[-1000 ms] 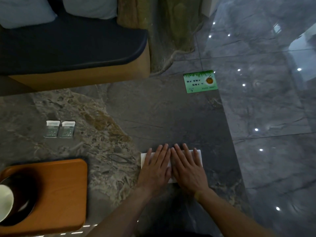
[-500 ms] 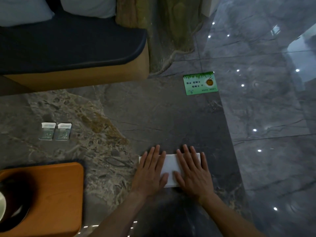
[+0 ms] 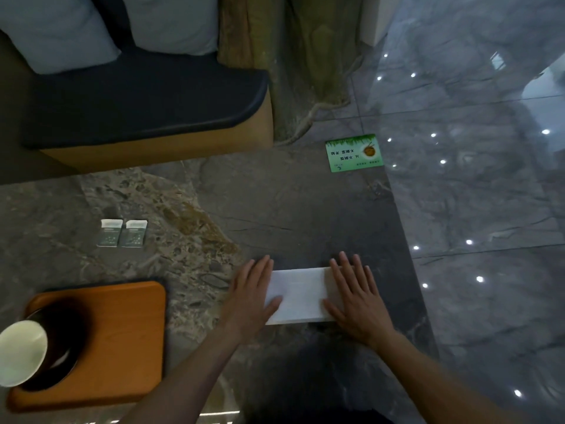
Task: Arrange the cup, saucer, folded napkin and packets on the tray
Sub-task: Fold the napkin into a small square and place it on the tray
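A: Hands?
B: Left hand (image 3: 253,293) and right hand (image 3: 356,296) both flat, palms down, fingers spread, pressing the two ends of the napkin (image 3: 298,293). No grasp, nothing held.
A: Napkin location?
B: On the table (image 3: 275,203), folded into a white rectangle, near the right edge. Well apart from the tray (image 3: 122,341).
A: Rest?
B: Cup (image 3: 21,351) sits on the dark saucer (image 3: 65,338), left end of tray. Two packets (image 3: 122,233) side by side on the table beyond the tray. Green card (image 3: 354,152) at the far right corner.

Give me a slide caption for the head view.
Both hands flatten a white napkin on the table; packets wait beside the tray.
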{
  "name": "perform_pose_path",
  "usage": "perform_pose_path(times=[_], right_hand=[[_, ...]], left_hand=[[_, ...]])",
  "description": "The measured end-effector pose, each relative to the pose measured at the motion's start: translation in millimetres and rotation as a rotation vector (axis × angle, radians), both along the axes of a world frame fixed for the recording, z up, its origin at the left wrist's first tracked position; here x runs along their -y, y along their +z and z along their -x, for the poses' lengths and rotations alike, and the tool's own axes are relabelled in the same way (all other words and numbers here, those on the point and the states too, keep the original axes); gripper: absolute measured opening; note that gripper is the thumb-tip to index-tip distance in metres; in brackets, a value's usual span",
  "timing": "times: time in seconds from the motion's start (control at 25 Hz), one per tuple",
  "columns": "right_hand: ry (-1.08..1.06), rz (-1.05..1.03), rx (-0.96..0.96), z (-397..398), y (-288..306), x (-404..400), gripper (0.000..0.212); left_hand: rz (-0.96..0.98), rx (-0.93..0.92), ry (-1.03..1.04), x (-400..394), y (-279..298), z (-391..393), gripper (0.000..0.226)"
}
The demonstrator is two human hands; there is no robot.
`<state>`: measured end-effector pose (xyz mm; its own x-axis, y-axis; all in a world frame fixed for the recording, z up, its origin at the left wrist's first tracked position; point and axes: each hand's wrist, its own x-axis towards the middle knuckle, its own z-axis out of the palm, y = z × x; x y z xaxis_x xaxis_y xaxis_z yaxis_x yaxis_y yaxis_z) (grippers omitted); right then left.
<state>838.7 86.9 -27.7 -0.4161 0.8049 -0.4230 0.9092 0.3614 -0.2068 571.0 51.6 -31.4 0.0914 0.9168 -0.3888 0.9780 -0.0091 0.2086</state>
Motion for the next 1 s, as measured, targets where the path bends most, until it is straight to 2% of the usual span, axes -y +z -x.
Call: perform_pose_path(times=[0.08,0.28,0.4,0.6,0.68,0.8,0.88,1.0], right_hand=[[-0.060,0.011,0.010,-19,3,5,0.088],[-0.146,0.063,0.043,-47,5,25,0.092],[-0.176,0.082,0.029,-46,5,37,0.084],[-0.169,0.074,0.052,-39,2,49,0.070],[-0.189,0.076,0.060,-34,1,52,0.068],[-0.204,0.058,0.077,-23,2,58,0.066],[-0.209,0.055,0.067,-15,3,65,0.068],[-0.221,0.054,0.054,-4,3,74,0.069]], left_hand=[[-0.028,-0.040,0.117,0,10,12,0.076],[0.072,-0.013,0.159,-8,24,20,0.062],[0.131,0.066,0.287,-16,33,9,0.047],[0.202,0.171,0.459,-14,42,-6,0.037],[0.239,0.311,0.610,-9,40,-5,0.034],[0.313,0.663,0.960,0,42,0,0.028],[0.256,0.717,1.004,8,48,-1,0.027],[0.059,0.651,0.895,17,61,-7,0.033]])
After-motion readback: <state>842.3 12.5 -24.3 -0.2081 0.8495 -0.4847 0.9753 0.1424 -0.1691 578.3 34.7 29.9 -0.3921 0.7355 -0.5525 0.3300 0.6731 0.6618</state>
